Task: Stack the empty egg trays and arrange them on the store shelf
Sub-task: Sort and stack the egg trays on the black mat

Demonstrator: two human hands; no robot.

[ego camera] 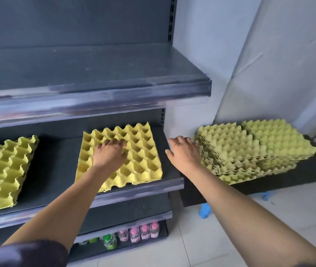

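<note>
- My left grip (109,155), released, rests flat on right-end tray stack (143,160); second stack (3,170) at shelf (57,170)'s left end.
- Right grip (184,151) released, empty, beside one tray heap (249,147).

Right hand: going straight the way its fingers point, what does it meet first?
Probably the right end of the middle shelf, just ahead and left of the right hand. Depth is unclear. The tray pile sits to its right, off that line.
</note>
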